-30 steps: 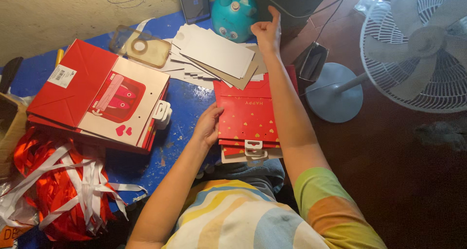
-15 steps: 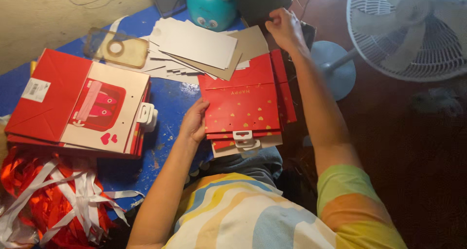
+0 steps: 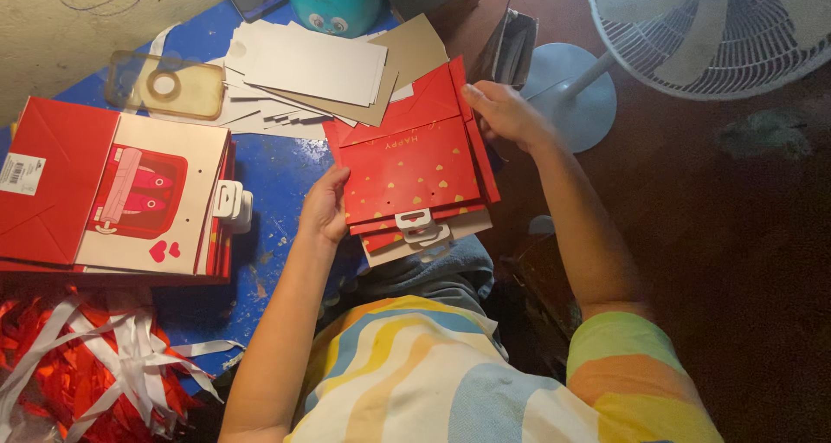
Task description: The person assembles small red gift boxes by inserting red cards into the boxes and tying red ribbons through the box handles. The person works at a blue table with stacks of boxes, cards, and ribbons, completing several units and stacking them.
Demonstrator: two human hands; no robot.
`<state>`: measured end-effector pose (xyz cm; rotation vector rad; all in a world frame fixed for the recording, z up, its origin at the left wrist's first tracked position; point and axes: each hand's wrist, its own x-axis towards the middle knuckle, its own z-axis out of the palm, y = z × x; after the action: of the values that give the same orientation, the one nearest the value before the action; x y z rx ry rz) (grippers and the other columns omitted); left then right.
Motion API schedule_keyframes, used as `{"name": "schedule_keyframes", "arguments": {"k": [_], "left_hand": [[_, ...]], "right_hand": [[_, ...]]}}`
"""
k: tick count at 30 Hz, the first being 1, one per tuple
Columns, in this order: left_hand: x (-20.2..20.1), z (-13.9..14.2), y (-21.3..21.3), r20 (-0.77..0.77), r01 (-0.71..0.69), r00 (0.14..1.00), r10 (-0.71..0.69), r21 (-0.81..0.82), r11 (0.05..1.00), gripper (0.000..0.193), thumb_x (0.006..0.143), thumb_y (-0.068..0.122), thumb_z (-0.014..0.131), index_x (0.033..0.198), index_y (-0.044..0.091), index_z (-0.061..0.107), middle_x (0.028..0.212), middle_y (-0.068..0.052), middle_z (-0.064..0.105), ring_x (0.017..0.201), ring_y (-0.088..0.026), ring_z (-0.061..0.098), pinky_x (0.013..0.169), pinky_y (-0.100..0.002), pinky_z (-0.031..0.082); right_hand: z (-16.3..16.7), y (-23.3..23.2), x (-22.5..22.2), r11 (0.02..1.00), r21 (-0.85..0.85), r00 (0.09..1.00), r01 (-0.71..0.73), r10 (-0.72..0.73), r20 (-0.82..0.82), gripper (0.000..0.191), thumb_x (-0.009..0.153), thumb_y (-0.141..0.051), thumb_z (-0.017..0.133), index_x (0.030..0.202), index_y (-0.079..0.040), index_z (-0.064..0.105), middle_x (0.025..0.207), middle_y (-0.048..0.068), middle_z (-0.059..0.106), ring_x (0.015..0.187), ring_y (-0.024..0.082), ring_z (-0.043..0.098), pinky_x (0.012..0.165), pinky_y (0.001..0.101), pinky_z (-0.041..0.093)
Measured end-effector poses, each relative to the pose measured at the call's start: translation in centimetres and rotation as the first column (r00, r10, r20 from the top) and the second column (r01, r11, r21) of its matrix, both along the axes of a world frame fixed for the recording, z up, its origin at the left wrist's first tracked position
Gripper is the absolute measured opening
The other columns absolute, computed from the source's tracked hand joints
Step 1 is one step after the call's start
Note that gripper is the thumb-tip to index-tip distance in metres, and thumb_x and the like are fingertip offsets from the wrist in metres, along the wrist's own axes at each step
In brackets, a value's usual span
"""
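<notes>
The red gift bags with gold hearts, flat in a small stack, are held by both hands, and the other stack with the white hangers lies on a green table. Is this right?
Not quite: the head view shows a blue table, not green. The rest stands: the left hand and right hand hold the flat red gift bags, and the other stack lies on that table.

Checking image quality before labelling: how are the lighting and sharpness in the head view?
Head view: flat red paper bags between left hand and right hand are evenly lit and sharp; floor on the right is dark; white fan looks blurred.
</notes>
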<state>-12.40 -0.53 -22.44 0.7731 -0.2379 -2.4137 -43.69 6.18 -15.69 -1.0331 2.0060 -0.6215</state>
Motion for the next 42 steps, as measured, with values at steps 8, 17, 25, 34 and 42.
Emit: {"name": "schedule_keyframes", "arguments": {"k": [8, 17, 25, 34, 42], "left_hand": [[-2.6, -0.2, 2.3, -0.039, -0.085, 0.996, 0.082, -0.086, 0.993, 0.038, 0.105, 0.006, 0.041, 0.14, -0.002, 0.051, 0.137, -0.02, 0.062, 0.124, -0.03, 0.063, 0.107, -0.045, 0.052], [-2.5, 1.8, 3.4, 0.089, 0.17, 0.984, -0.156, -0.183, 0.968, 0.046, 0.102, 0.015, 0.055, 0.146, 0.001, 0.05, 0.135, -0.011, 0.063, 0.115, -0.021, 0.064, 0.095, -0.039, 0.054], [-2.3, 1.8, 1.5, 0.329, 0.126, 0.944, 0.012, -0.397, 0.909, 0.067, 0.091, 0.016, 0.065, 0.153, 0.011, 0.041, 0.145, -0.015, 0.052, 0.119, -0.021, 0.059, 0.097, -0.039, 0.054], [-5.2, 6.3, -5.1, 0.355, 0.296, 0.769, 0.531, -0.935, 0.197, 0.06, 0.103, 0.021, 0.066, 0.157, 0.009, 0.042, 0.158, -0.019, 0.043, 0.149, -0.033, 0.041, 0.124, -0.045, 0.034], [-9.6, 7.5, -7.2, 0.44, 0.796, 0.537, 0.72, -0.548, -0.259, 0.061, 0.094, 0.022, 0.06, 0.153, 0.014, 0.048, 0.161, -0.014, 0.037, 0.15, -0.039, 0.03, 0.113, -0.068, 0.025]], "right_hand": [[2.3, 0.5, 3.4, 0.971, -0.226, 0.979, -0.072, 0.113, 0.172, 0.062, 0.089, -0.016, 0.073, 0.141, 0.003, 0.046, 0.132, 0.015, 0.062, 0.118, 0.017, 0.061, 0.102, 0.0326, 0.049], [11.6, 1.9, 2.2, 0.974, -0.15, 0.984, -0.172, 0.161, -0.077, 0.061, 0.093, -0.021, 0.066, 0.147, -0.002, 0.045, 0.131, 0.018, 0.066, 0.116, 0.022, 0.067, 0.099, 0.0365, 0.052], [17.3, 4.2, 3.4, 0.958, -0.066, 0.927, -0.281, 0.253, -0.277, 0.062, 0.092, -0.023, 0.065, 0.147, -0.002, 0.044, 0.136, 0.023, 0.061, 0.116, 0.029, 0.066, 0.098, 0.0438, 0.05], [19.3, 4.1, 5.5, 0.948, 0.134, 0.858, -0.288, 0.318, -0.404, 0.066, 0.094, -0.03, 0.062, 0.151, -0.008, 0.037, 0.142, 0.024, 0.056, 0.126, 0.035, 0.061, 0.104, 0.0485, 0.045], [20.0, 5.0, 3.9, 0.959, 0.254, 0.942, -0.129, 0.199, -0.271, 0.064, 0.094, -0.028, 0.062, 0.155, -0.017, 0.042, 0.127, 0.02, 0.072, 0.106, 0.029, 0.076, 0.097, 0.0425, 0.054]]}}
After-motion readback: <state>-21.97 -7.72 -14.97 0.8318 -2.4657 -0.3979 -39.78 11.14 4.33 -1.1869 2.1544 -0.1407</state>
